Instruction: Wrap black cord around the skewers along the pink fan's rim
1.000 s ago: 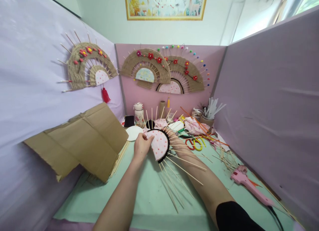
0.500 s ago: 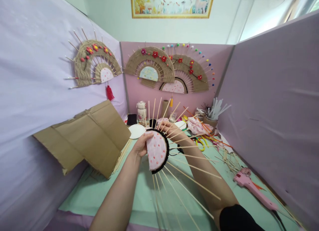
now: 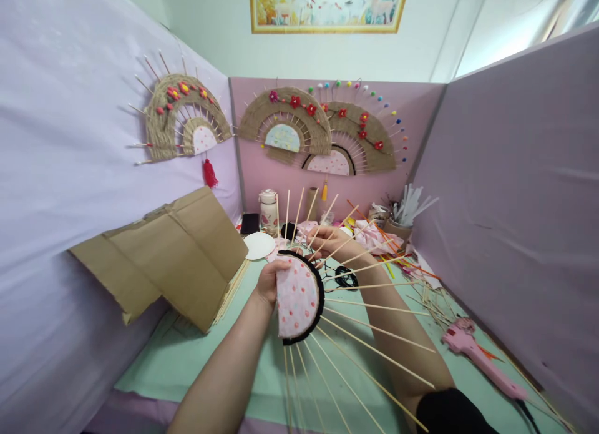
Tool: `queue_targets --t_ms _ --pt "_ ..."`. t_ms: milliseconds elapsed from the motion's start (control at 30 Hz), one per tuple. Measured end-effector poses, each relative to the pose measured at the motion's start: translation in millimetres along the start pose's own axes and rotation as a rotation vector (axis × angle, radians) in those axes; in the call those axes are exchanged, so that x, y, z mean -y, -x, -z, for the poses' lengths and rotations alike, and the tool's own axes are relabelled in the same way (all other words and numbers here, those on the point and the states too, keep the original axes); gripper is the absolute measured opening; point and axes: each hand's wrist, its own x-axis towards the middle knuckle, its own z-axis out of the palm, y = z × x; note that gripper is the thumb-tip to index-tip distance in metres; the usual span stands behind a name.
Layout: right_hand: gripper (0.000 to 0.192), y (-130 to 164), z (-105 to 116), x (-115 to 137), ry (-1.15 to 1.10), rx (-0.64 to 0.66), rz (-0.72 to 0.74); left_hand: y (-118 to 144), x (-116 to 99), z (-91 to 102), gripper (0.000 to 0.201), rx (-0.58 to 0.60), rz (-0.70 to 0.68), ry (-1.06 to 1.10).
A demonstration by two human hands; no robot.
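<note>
My left hand [image 3: 268, 283] grips the straight side of a half-round fan base [image 3: 296, 300], its thumb on the front. Pink cloth with red dots covers the base, and a black braided trim [image 3: 321, 296] runs along its curved edge. Thin wooden sticks [image 3: 374, 351] fan out from that edge. Behind the upper sticks is my right hand [image 3: 333, 241], its fingers bent together at a thin black cord, partly hidden by the sticks. A loose bundle of the black cord [image 3: 346, 278] shows below this hand, beside my wrist.
A pink glue gun [image 3: 480, 356] lies at the right, near loose sticks [image 3: 433, 301]. Bent cardboard [image 3: 173, 259] stands at the left. Toward the back are a white oval disc [image 3: 259, 246], a bottle [image 3: 268, 212] and crumpled pink cloth [image 3: 372, 235]. Finished fans [image 3: 285, 118] hang on the partitions.
The fan base has come slightly lower and nearer, still in my left hand. My right hand has shifted a little right, and more of the black cord bundle shows.
</note>
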Motion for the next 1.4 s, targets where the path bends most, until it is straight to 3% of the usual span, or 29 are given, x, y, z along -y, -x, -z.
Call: queue_targets --t_ms 333,533,733,933,1233,1400 --pt "0.029 7 9 14 -0.056 -0.08 0.049 2 -2 -18.3 0.026 0.023 0.049 0.007" --pt "0.025 21 39 23 -0.223 -0.216 0.104 2 -1 -20.9 0.027 0.04 0.051 0.047" --pt "0.022 44 61 36 -0.306 -0.271 0.247 0 -1 -17.0 0.027 0.009 0.091 0.031" --pt "0.022 58 59 50 -0.259 -0.334 0.299 2 0 -22.4 0.028 0.035 0.081 0.057" --pt "0.014 50 55 52 -0.341 -0.435 0.398 1 1 -23.7 0.027 -0.001 0.096 0.046" --pt "0.018 34 61 39 -0.486 -0.455 0.248 3 1 -28.1 0.028 -0.001 0.083 0.023"
